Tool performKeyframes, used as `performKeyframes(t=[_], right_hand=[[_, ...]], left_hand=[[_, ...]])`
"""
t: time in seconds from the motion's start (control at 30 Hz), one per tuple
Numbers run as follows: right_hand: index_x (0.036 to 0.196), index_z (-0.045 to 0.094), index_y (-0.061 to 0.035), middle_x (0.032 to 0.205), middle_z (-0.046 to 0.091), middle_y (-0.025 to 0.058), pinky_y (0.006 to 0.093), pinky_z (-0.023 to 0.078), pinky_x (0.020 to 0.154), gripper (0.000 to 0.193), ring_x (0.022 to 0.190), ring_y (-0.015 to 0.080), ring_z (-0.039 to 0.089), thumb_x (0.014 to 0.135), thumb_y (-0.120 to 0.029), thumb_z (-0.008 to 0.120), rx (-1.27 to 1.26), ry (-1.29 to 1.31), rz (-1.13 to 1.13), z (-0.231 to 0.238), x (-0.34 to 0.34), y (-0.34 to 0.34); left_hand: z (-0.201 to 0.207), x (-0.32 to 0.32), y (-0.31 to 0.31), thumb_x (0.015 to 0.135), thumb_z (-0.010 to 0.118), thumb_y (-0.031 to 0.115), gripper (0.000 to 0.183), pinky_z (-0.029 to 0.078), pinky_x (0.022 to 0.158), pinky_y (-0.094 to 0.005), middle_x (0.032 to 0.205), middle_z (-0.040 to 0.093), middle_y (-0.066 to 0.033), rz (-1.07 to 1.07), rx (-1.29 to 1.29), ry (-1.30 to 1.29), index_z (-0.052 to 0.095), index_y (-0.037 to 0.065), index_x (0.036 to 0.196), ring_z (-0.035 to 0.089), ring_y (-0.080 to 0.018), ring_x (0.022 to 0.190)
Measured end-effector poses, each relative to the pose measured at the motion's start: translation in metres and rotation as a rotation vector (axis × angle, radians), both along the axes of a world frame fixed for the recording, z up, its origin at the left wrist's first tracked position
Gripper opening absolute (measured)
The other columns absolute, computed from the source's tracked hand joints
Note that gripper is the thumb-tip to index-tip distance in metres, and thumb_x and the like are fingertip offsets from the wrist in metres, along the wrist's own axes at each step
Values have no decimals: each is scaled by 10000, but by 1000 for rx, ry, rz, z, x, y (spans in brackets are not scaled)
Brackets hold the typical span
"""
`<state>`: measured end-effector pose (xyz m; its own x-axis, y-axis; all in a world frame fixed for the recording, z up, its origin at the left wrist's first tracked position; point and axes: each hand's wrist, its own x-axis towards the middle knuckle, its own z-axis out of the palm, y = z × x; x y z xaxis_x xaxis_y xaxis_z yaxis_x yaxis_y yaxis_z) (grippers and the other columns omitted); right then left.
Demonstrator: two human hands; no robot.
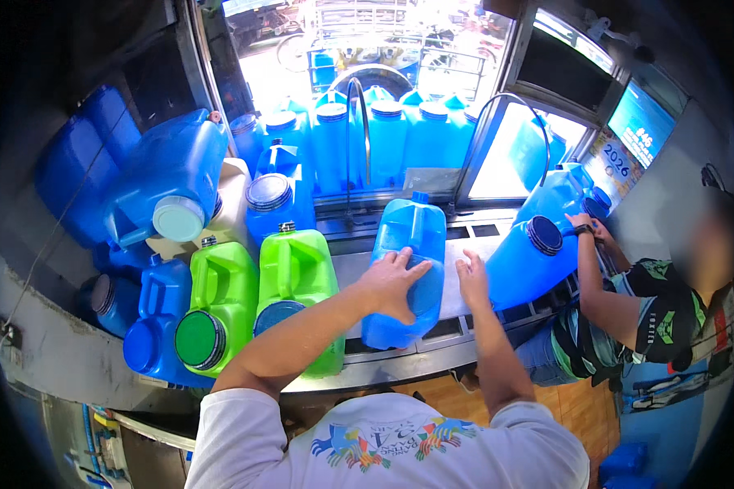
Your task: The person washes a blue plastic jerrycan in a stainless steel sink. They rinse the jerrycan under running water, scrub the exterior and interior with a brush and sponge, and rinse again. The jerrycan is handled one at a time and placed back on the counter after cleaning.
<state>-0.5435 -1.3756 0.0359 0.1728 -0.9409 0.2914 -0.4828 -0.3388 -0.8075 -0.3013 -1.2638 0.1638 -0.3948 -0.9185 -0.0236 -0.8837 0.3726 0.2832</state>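
Two lime-green plastic jugs (318,269) plus one translucent blue plastic jug (426,244) on grey metal tabletop (400,371) over orange-tan floor (575,411), left hand (390,284) spread wide atop the blue, right hand (473,284) open, seemingly clear.

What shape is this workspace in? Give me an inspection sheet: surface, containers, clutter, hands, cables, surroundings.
Surface: metal counter, partly slatted.
Containers: blue container on the counter, in front of the person.
Clutter: two green containers and other blue containers crowd the left end.
Left hand: spread over the blue container's round lid; grip cannot be told.
Right hand: open, right of that container.
Cables: thin cord along the left wall.
Surroundings: curved spouts ahead; another person at right, hands at containers.
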Motion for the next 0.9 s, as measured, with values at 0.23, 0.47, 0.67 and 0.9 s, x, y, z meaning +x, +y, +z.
performKeyframes(t=[0.23, 0.47, 0.67, 0.9], right_hand=[[1479, 424, -5, 1481, 458, 196, 391, 322, 1156, 563, 1374, 301, 441, 1081, -403, 420, 80, -356, 137, -12, 12, 49], [1508, 370, -1, 1486, 450, 187, 399, 317, 1154, 651, 1380, 291, 424, 1044, -437, 505, 85, -467, 215, 10, 1, 23], [1543, 284, -11, 1472, 434, 233, 454, 333, 1148, 931, 1381, 373, 424, 873, -472, 737, -173, -244, 265, 6, 8, 28], [1542, 302, -16, 1474, 441, 238, 435, 368, 1127, 863, 1354, 341, 462, 896, -391, 734, -51, -339, 342, 13, -1, -44]], left_hand=[[7, -48, -9, 591, 834, 539, 1125, 382, 1119, -557, 1573, 256, -351, 237, -23, 70, 383, 145, 1543, 397, -535, 1366], [-30, -36, 2, 545, 906, 626, 1428, 286, 1188, -543, 1584, 190, -369, 512, -217, 390, 148, 10, 1587, 243, -527, 1466], [-93, -55, 9, 629, 865, 643, 1322, 284, 1199, -498, 1553, 286, -349, 606, -253, 545, 228, -92, 1524, 287, -470, 1469], [-100, -65, -54, 717, 827, 608, 1173, 295, 1194, -494, 1551, 319, -327, 647, -291, 585, 294, -63, 1519, 318, -459, 1459]])
